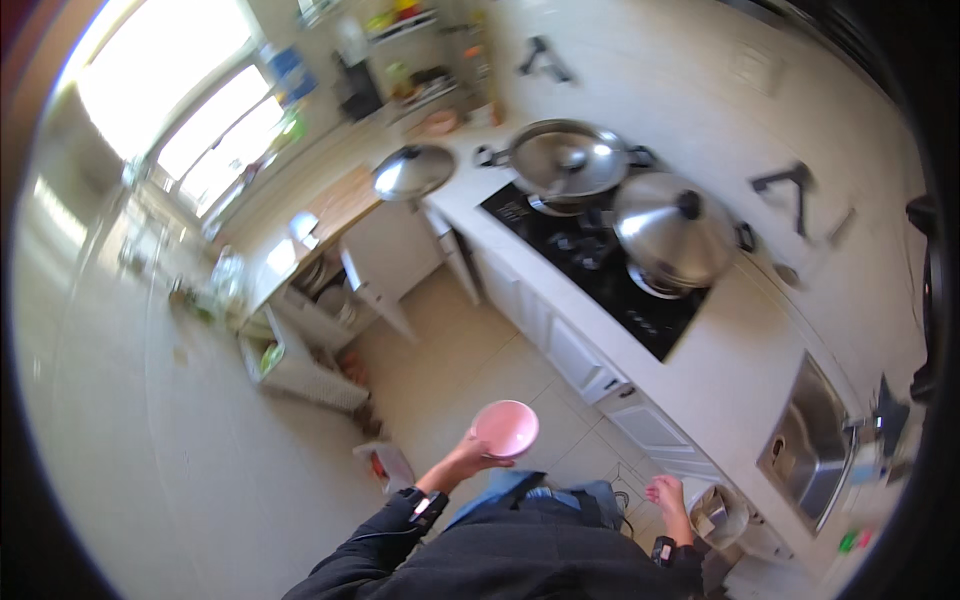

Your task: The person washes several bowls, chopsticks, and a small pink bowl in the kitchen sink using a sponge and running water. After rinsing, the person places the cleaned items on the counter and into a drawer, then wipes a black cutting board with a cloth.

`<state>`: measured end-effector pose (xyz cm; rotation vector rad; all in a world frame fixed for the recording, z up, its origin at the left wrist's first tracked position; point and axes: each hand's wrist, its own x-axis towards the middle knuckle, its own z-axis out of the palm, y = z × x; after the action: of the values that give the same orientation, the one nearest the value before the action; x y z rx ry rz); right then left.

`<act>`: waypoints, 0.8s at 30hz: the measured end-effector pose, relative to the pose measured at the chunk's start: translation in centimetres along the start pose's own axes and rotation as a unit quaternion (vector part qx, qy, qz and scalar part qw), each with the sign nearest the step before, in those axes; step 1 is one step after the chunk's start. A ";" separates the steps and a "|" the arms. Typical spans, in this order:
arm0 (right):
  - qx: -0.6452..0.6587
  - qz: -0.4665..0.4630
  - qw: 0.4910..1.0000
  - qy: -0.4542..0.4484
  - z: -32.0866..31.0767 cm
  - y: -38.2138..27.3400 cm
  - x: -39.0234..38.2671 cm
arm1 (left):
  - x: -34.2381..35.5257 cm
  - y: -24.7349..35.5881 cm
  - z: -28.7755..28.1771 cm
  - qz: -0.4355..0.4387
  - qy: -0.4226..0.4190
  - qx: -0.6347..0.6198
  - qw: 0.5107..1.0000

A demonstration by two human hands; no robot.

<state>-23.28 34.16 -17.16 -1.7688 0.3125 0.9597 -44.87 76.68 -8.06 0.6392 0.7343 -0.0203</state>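
My left hand (471, 456) is closed around the side of a pink bowl (506, 429), held over the floor in front of me. The bowl's glossy inside faces up, and I see nothing in it. My right hand (664, 492) hangs at my other side, its fingers loosely curled and apart, with nothing visible in them. A bin (719, 517) with waste inside stands just beyond that hand, by the white counter (740, 410).
On the black stove (570, 250) stand a lidded wok (570, 160) and a pot with a domed lid (675, 230). A metal lid (414, 172) lies in the corner. A steel sink (808, 440) is at right. Cabinet doors (376, 297) and a drawer (300, 360) stick out at left.
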 end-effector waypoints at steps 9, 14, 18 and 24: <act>-0.171 -0.004 0.964 -0.202 23.5 -18.8 6.6 | -4.2 10.9 -20.2 0.084 0.299 -0.091 0.946; -0.272 -0.094 0.927 -0.241 37.8 -27.7 15.2 | 0.5 16.6 -27.2 0.091 0.391 -0.290 0.869; -0.340 -0.135 0.868 -0.336 52.9 -34.0 19.4 | 3.8 22.2 -31.7 0.146 0.415 -0.276 0.854; -0.432 -0.213 0.760 -0.436 73.7 -39.5 18.8 | 13.1 32.5 -42.0 0.200 0.527 -0.215 0.798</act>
<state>-20.53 119.73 -13.75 -1.7728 -1.2732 1.5807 -53.35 128.79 -22.50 0.3038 1.6021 0.9483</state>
